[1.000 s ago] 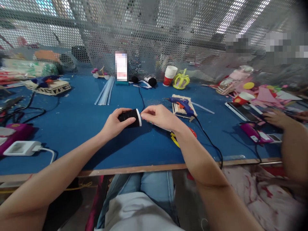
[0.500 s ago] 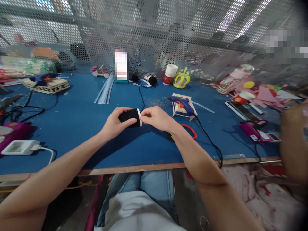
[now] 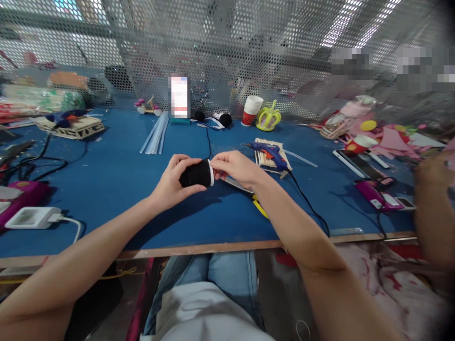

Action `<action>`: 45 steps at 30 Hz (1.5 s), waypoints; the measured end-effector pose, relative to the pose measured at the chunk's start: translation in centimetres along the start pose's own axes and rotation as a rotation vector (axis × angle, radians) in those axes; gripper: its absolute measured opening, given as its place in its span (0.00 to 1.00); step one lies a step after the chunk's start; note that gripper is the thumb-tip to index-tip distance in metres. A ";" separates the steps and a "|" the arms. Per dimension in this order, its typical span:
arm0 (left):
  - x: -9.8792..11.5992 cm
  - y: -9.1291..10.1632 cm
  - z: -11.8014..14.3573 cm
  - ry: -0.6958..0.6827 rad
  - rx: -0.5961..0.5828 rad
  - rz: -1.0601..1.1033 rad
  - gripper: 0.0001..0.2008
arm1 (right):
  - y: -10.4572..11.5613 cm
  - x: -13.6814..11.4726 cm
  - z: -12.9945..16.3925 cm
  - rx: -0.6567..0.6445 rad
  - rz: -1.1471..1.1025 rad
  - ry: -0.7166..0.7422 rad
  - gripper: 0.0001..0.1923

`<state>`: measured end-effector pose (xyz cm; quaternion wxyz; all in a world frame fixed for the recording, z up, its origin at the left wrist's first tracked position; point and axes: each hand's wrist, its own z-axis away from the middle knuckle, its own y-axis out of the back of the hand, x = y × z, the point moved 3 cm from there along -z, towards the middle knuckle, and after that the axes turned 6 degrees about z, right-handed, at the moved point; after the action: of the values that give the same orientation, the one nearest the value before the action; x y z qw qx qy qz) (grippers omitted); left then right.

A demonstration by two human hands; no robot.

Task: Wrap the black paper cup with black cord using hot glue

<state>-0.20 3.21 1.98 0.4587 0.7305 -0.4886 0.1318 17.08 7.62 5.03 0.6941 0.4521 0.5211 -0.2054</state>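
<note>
My left hand (image 3: 172, 182) is wrapped around a white-rimmed cup (image 3: 195, 175) covered in rows of black cord, tilted on its side above the blue table. At its rim, my right hand (image 3: 234, 168) pinches with thumb and forefinger. A black cord (image 3: 208, 142) comes across the table from the back and reaches the cup beside those fingertips, which partly hide it. Under my right hand and forearm lie scissors; a blade (image 3: 236, 184) and a yellow handle (image 3: 261, 207) show.
A blue glue gun (image 3: 272, 154) rests on a stick rack right of my hands. Clear glue sticks (image 3: 156, 135), stacked paper cups (image 3: 251, 110) and a yellow crown-shaped basket (image 3: 268, 117) stand behind. Another person's arm (image 3: 432, 208) is at the right edge.
The cup has turned a little in my left hand and shifted slightly right. My right hand has moved slightly up and right, uncovering the scissor blade; the red handle is now hidden.
</note>
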 end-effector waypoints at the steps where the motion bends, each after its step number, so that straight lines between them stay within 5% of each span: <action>1: -0.2 0.1 0.0 0.027 0.016 0.046 0.30 | 0.0 -0.1 0.1 0.007 -0.008 0.035 0.08; 7: -1.4 -0.9 -0.1 0.432 -0.117 0.504 0.28 | -0.6 -0.2 1.7 0.028 0.174 0.241 0.09; 9: -1.3 -1.0 -0.1 0.463 -0.114 0.492 0.29 | -0.7 0.4 1.9 0.041 0.179 0.226 0.10; 14: -0.8 -0.7 -0.2 0.286 -0.063 0.234 0.27 | 0.3 1.8 1.2 0.257 0.125 0.202 0.13; 27: 0.1 -1.8 0.3 0.080 -0.250 0.109 0.24 | -0.5 -0.4 0.5 0.150 0.019 0.401 0.17; 32: 0.8 -1.7 0.6 -0.040 -0.205 0.071 0.30 | -0.8 0.9 -0.8 0.072 0.014 0.210 0.18; 37: 1.7 -1.7 0.6 -0.158 -0.323 0.017 0.28 | -0.9 2.0 -1.2 0.020 0.008 0.053 0.17; 40: 1.6 -1.4 0.4 -0.100 -0.315 0.009 0.26 | 1.0 1.4 -0.4 0.218 0.173 0.042 0.12; 45: 0.7 -0.9 0.1 0.012 -0.193 0.032 0.26 | 8.0 0.4 2.4 0.678 0.393 0.070 0.13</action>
<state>0.84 2.81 1.89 0.5277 0.6742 -0.5078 0.0958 24.59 9.75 8.15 0.5133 0.7536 0.3507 -0.2135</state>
